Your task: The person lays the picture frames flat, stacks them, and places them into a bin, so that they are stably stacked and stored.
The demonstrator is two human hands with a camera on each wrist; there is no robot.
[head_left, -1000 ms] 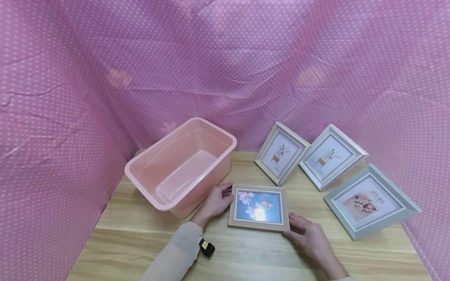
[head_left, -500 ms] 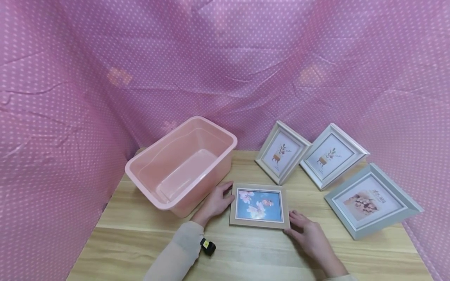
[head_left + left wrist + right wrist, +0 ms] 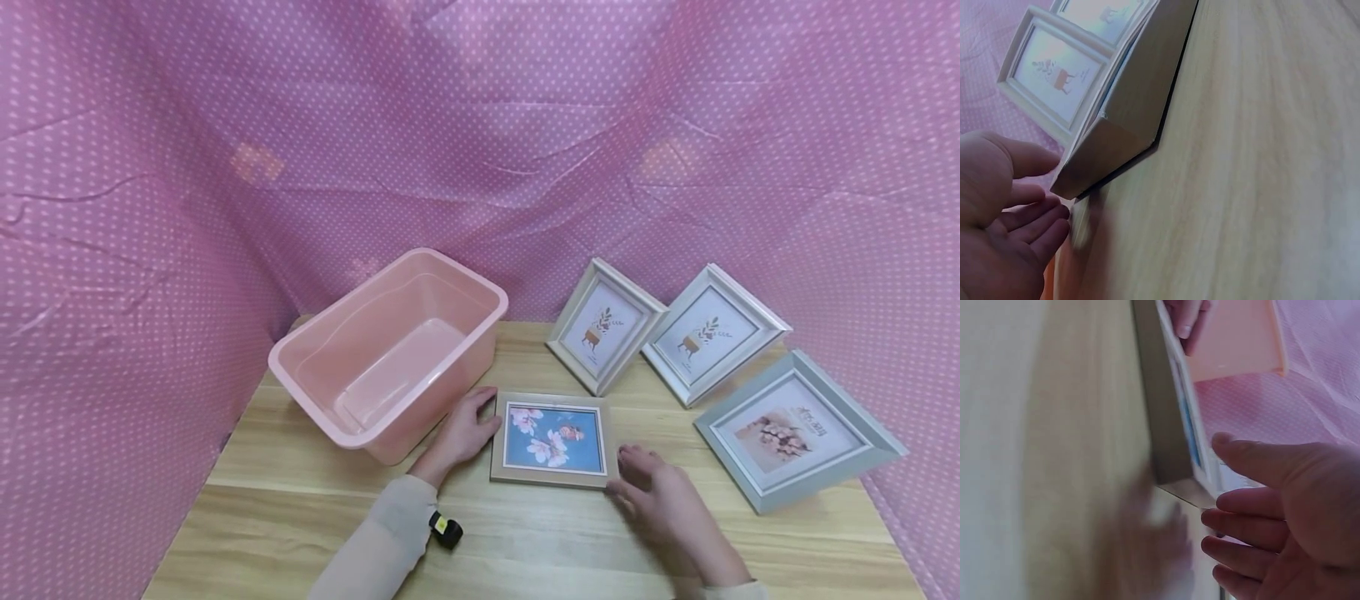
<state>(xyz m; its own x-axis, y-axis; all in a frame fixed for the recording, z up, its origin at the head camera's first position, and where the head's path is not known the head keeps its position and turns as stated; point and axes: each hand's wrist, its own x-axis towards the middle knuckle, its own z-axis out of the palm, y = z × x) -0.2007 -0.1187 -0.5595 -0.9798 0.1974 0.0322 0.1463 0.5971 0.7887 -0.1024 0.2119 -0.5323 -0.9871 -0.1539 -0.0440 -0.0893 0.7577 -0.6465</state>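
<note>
A beige frame with a blue flower-and-bird picture (image 3: 555,439) lies face up on the wooden table. At its left edge is my left hand (image 3: 463,432), fingers relaxed, fingertips by the frame's corner; in the left wrist view that hand (image 3: 1007,212) is beside the frame's side (image 3: 1129,94). By the lower right corner is my right hand (image 3: 660,500), its fingers loosely extended. The right wrist view has the right hand (image 3: 1291,512) with fingers spread beside the frame's corner (image 3: 1175,437), not curled round it.
A pink plastic bin (image 3: 405,350) stands left of the beige frame. Three frames stand on the right: a cream one (image 3: 603,329), a white one (image 3: 705,333) and a grey-blue one (image 3: 787,433). Pink dotted cloth (image 3: 480,167) hangs behind the wooden table (image 3: 285,517).
The beige frame has shifted very slightly and the glare on its picture is gone. My right hand has drawn slightly back to the right from the frame. The left hand has barely moved.
</note>
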